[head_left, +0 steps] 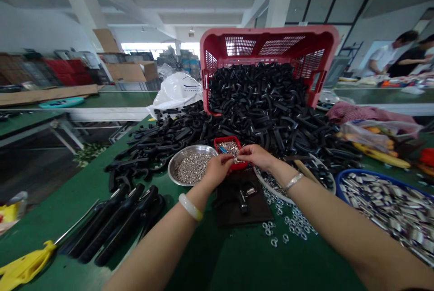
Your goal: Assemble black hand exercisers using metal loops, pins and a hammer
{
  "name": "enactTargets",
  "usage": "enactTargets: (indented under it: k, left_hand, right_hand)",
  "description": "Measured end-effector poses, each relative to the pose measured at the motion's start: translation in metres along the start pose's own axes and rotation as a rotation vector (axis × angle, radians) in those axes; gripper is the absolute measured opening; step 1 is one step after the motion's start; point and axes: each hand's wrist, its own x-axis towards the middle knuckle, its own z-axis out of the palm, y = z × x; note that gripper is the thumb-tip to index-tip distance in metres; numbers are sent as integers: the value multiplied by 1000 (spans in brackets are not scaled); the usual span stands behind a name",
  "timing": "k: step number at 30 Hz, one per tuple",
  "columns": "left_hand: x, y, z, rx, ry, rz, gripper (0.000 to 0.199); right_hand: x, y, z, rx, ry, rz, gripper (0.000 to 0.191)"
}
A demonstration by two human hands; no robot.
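My left hand and my right hand meet above a small red tray of tiny metal parts, their fingertips pinching one small metal piece. Just left of my left hand, a steel bowl holds many small nuts or washers. Below my hands lies a dark mat bearing a black part and a spring. Loose metal nuts lie by my right forearm. Behind the hands, a heap of curved black plastic handles spills from a tipped red crate.
The green workbench holds several assembled black tools at left, a yellow-handled screwdriver, and a blue-rimmed tray of metal clips at right. A bag with bananas lies further right. Two people work at a far bench.
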Motion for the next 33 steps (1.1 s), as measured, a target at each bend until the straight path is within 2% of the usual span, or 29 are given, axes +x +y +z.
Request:
enactTargets:
  k: [2, 4, 10, 14, 16, 18, 20, 22, 27, 33]
  left_hand:
    - [6, 3, 2, -44, -29, -58, 25]
    - [10, 5, 3, -5, 2, -71, 26]
    - [32, 6, -1, 250, 127, -27, 19]
    - [36, 8, -12, 414, 129, 23, 14]
    - [26, 11, -17, 467, 41, 66, 14]
    - [12, 14, -20, 541, -110, 134, 18]
    - [-3, 17, -19, 621, -268, 190, 23]
    - [-15, 19, -17, 693, -370, 189, 24]
    - [-20, 25, -9, 870, -428, 95, 23]
    - [-11, 30, -7, 828, -515, 120, 25]
  right_hand:
    - [-2, -3, 1, 26, 6, -13, 21]
    - [0, -3, 3, 34, 36, -26, 20]
    - [17, 6, 11, -68, 210, -39, 21]
    - [14, 9, 6, -216, 241, -53, 15]
    - [0, 9, 0, -276, 209, -76, 12]
    - [-21, 10, -5, -351, 140, -112, 11]
    - [-44, 11, -8, -492, 45, -142, 12]
    - [-64, 14, -9, -645, -41, -141, 15]
    - [-81, 17, -5, -754, -100, -68, 18]
    - [-81, 14, -8, -827, -49, -86, 16]
